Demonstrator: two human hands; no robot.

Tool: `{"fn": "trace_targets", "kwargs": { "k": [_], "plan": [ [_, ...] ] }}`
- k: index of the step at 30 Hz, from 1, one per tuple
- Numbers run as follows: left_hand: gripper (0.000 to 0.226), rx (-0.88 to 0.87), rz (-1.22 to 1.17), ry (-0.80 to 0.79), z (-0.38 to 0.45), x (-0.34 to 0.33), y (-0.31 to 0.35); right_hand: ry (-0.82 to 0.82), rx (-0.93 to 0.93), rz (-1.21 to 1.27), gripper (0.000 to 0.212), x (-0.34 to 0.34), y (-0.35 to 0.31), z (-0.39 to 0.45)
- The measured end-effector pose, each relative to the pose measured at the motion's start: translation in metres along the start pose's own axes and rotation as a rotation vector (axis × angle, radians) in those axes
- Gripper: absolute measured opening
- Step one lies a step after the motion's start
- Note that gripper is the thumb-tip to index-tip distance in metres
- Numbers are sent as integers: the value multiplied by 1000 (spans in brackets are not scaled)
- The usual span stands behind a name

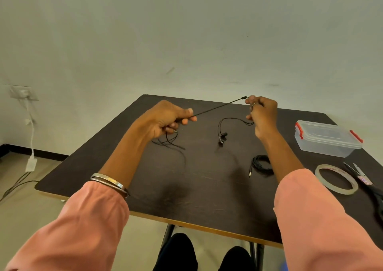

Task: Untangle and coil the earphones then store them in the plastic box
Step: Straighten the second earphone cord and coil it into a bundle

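Note:
A thin black earphone cable (219, 106) runs taut between my two hands above the dark table (199, 187). My left hand (165, 119) grips one end, with a few loose loops and the plug hanging below it. My right hand (261, 113) pinches the other end near the splitter. From it the two earbuds (222, 137) hang down on their thin wires. A second black cable (261, 164) lies coiled on the table under my right forearm. The clear plastic box (327, 138) with red clips stands shut at the right.
A roll of clear tape (336, 179) lies near the table's right edge, with black scissors (366, 182) beside it. On the left wall a socket (22, 93) holds a white charger lead that hangs to the floor. My knees show under the table's front edge.

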State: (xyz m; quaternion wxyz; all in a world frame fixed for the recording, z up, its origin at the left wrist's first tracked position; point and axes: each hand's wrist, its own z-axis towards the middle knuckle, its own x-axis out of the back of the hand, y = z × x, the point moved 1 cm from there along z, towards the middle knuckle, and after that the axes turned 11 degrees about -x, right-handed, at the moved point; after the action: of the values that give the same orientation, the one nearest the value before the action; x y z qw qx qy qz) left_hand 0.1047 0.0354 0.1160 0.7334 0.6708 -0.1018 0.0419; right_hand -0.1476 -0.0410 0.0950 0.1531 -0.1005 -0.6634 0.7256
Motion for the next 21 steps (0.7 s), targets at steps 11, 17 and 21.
{"fn": "trace_targets", "kwargs": {
  "k": [11,17,21],
  "plan": [
    [26,-95,-133,114,10,-29,-14,-513,302,-380,43,-20,-12,-38],
    [30,-114,-186,52,22,-39,-24,-474,247,-221,14,-38,1,-41],
    [32,-80,-253,-50,30,-33,-37,-242,83,-4,19,-36,10,-17]
  ]
}}
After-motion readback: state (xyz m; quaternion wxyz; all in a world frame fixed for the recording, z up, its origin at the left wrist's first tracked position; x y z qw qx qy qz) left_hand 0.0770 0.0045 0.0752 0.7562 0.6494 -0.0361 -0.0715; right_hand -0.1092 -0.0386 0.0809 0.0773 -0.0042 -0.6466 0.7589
